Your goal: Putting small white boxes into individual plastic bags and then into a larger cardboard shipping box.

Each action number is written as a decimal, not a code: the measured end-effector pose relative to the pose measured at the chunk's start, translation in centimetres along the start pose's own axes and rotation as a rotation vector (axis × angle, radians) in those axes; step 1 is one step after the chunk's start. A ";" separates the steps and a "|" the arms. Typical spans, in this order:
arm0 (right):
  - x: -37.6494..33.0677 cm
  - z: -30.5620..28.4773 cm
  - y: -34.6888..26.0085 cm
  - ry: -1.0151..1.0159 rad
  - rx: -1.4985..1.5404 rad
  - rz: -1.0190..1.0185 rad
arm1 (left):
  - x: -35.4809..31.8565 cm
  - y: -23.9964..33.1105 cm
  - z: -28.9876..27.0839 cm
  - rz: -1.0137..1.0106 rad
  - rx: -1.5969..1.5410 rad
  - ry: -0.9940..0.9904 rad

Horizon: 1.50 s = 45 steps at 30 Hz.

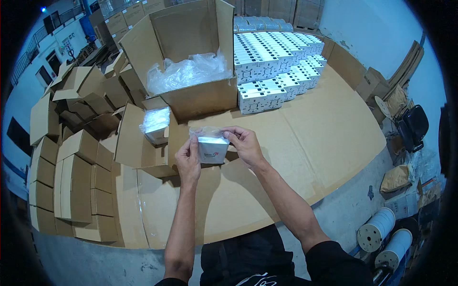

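Observation:
Between my hands is a small white box in a clear plastic bag. The fingers of my left hand pinch the bag at the box's left upper corner. My right hand grips the bag at the right upper corner. Just left of my hands stands an open brown carton, with a plastic-wrapped white box inside it. Behind it is a larger open carton full of crumpled clear plastic bags.
Stacked white boxes with dark printed patterns fill the far middle of the cardboard-covered table. Several brown cartons are piled at left. On the floor at right are cable spools and a black chair.

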State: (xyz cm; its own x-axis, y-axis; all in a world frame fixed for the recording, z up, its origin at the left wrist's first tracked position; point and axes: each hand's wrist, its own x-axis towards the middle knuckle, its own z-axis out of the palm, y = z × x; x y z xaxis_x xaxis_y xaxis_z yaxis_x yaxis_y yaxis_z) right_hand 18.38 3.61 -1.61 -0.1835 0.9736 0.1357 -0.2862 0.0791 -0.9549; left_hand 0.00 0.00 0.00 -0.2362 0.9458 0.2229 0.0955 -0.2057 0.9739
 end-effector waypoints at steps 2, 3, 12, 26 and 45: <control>-0.2 0.5 -0.8 0.062 -0.037 -0.068 | 0.1 -0.7 -0.2 0.003 -0.059 -0.021; -0.3 0.6 -1.0 0.065 -0.037 -0.070 | 0.2 -1.0 -0.1 0.004 -0.059 -0.024; -0.7 2.0 -1.7 0.044 0.015 -0.014 | 0.4 -3.9 1.1 -0.122 -0.741 0.094; -0.9 -1.2 -3.1 -0.147 -0.179 0.119 | 0.6 -2.3 0.1 -0.088 -0.198 -0.235; 0.1 -3.1 -1.1 -0.025 -0.187 -0.016 | 1.0 -3.3 -0.4 -0.157 -0.406 -0.088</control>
State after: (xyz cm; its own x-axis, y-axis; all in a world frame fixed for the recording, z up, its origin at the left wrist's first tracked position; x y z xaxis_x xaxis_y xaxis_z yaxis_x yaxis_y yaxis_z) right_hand 21.58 4.32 -1.32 -0.2039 0.9666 0.1556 -0.1104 0.1352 -0.9846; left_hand -0.97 1.53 -2.93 -0.1328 0.9876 0.0833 -0.3270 -0.1230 0.9370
